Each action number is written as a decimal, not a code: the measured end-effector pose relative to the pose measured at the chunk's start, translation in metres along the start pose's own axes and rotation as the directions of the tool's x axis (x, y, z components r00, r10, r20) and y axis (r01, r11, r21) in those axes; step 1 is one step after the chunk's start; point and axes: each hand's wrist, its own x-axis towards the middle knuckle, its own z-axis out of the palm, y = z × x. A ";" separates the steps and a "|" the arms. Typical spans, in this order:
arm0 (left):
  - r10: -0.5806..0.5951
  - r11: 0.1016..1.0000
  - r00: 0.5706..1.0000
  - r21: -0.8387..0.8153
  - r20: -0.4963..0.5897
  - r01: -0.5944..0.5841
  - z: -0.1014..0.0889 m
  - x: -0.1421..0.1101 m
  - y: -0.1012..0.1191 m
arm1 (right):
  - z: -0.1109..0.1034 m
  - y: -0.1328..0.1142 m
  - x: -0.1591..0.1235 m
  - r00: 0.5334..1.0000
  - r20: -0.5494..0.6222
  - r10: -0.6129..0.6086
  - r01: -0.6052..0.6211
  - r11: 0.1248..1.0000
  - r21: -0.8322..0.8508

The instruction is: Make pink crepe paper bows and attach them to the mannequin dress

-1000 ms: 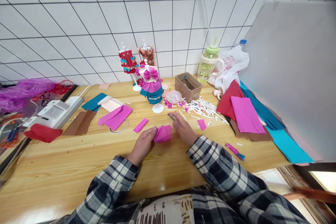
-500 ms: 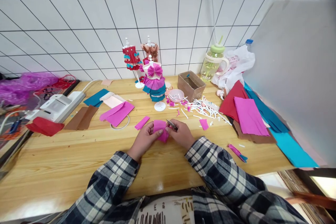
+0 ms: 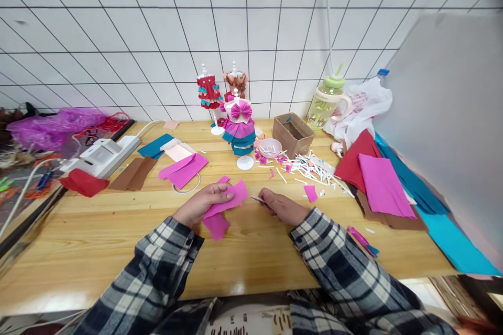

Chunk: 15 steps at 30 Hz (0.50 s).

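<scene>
Glossy, wood-grained counter (image 3: 137, 251) below white-tiled wall (image 3: 165, 31) | lower centre: left fingers (image 3: 220, 196) pinch crinkled magenta paper (image 3: 238, 194); right fingers (image 3: 267, 200) grip slim metallic tool (image 3: 258, 199)

The big see-through bottle (image 3: 320, 110) with the green lid has big pale letters low on its front. They start with "CO" and look like they end in "AN", but the middle is hard to read. The white plastic bag (image 3: 359, 104) has pink print, too blurry to read. The shirt (image 3: 251, 323) has dark marks I can't read.
</scene>
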 end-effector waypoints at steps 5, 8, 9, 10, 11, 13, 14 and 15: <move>-0.137 0.982 0.981 0.149 0.138 0.116 0.002 0.020 -0.001 | -0.009 -0.001 0.000 0.999 0.022 0.025 -0.019 0.969 -0.246; -0.124 0.979 0.984 0.180 0.128 0.099 0.002 0.029 -0.007 | -0.013 -0.005 0.000 0.999 -0.029 0.023 -0.033 0.902 -0.430; -0.121 0.978 0.984 0.185 0.130 0.096 0.001 0.030 -0.008 | -0.013 -0.006 0.000 0.998 -0.046 0.035 -0.053 0.881 -0.470; -0.118 0.978 0.983 0.186 0.138 0.092 0.001 0.030 -0.009 | -0.013 -0.006 0.000 0.996 -0.064 0.054 -0.079 0.864 -0.498; -0.110 0.979 0.983 0.186 0.149 0.081 0.001 0.029 -0.009 | -0.013 -0.006 0.001 0.994 -0.083 0.076 -0.108 0.849 -0.516; -0.078 0.980 0.984 0.195 0.159 0.046 0.002 0.026 -0.009 | -0.010 -0.005 0.002 0.987 -0.115 0.116 -0.160 0.836 -0.525; -0.065 0.979 0.986 0.204 0.156 0.033 0.003 0.025 -0.009 | -0.008 -0.004 0.003 0.984 -0.127 0.122 -0.171 0.835 -0.523; -0.058 0.977 0.987 0.212 0.152 0.025 0.004 0.024 -0.008 | -0.007 -0.004 0.004 0.983 -0.141 0.116 -0.174 0.833 -0.525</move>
